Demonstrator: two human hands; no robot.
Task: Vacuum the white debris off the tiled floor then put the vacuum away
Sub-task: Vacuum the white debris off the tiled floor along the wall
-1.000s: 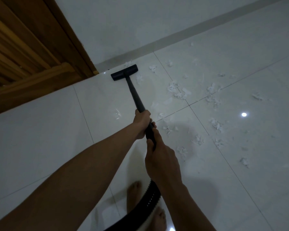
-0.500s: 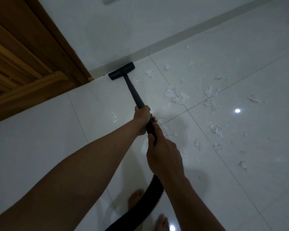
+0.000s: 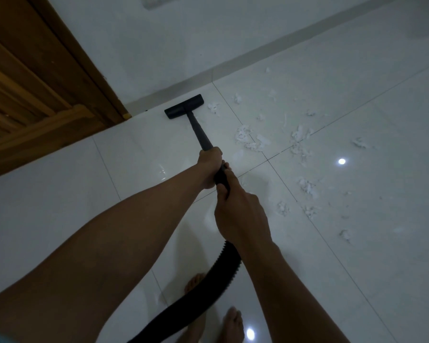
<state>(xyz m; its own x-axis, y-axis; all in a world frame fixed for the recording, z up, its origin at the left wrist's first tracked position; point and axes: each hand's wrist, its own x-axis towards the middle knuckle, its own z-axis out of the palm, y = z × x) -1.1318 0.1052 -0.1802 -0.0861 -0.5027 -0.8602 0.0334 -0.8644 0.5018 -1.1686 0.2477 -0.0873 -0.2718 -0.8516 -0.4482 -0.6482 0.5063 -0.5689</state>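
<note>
A black vacuum wand (image 3: 199, 131) slants up from my hands to its flat floor head (image 3: 183, 106), which lies on the white tiled floor (image 3: 60, 206) close to the skirting. My left hand (image 3: 209, 160) grips the wand higher up. Just behind it my right hand (image 3: 238, 209) grips the wand's lower end, where the ribbed black hose (image 3: 208, 285) begins and runs back between my feet. White debris (image 3: 249, 139) lies scattered in several clumps to the right of the wand, the nearest clump (image 3: 213, 107) just right of the head.
A wooden door and frame (image 3: 40, 82) fill the upper left. The white wall with a grey skirting (image 3: 258, 63) runs across the back. My bare feet (image 3: 230, 325) stand at the bottom. Ceiling-light reflections (image 3: 341, 161) shine on the glossy tiles.
The floor head has slid forward toward the skirting, over the bits near the wall, then drawn slightly back. Both hands keep their grip on the wand; my feet shifted a little.
</note>
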